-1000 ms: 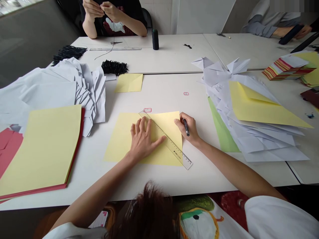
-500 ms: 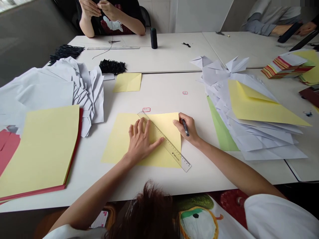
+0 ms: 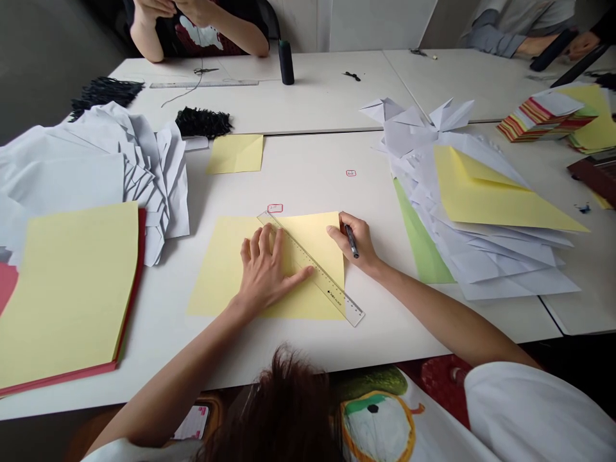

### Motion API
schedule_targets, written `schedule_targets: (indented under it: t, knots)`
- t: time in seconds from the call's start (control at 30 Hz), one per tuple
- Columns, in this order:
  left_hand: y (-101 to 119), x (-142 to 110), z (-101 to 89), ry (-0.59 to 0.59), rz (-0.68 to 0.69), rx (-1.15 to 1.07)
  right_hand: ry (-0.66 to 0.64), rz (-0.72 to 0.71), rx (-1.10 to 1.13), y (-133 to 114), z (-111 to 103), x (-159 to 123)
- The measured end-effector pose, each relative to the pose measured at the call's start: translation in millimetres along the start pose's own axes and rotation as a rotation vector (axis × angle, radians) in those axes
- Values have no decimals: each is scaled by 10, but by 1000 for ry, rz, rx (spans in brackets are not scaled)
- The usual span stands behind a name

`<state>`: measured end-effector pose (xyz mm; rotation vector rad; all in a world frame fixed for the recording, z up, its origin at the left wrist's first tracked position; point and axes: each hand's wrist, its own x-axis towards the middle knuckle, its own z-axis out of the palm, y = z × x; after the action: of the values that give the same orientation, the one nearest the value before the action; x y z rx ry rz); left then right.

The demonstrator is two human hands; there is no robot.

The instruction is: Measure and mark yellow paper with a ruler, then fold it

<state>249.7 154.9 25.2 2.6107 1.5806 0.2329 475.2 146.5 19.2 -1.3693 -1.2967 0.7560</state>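
- Ruler: frame centre, slanting upper left to lower right over yellow sheet.
- Left hand nearer: fingers spread on ruler.
- Right hand: curled round pen, by sheet's upper-right corner; ruler lies lower left.

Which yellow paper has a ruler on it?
The sheet under the left hand: a clear ruler crosses it diagonally, while the other yellow papers carry none.

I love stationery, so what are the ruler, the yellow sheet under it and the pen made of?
Ruler: probably clear plastic, smooth; yellow shows through. Sheet: matte paper, likely; thin, without shine. Pen: perhaps glossy plastic, dark with pale glints; metal is possible.
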Motion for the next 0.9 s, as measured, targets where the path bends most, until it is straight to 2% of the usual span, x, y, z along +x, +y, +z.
schedule_targets:
  t: [0.9]
  knots:
    - [-6, -1, 13, 11, 4, -14, 3, 7, -14, -4, 3, -6]
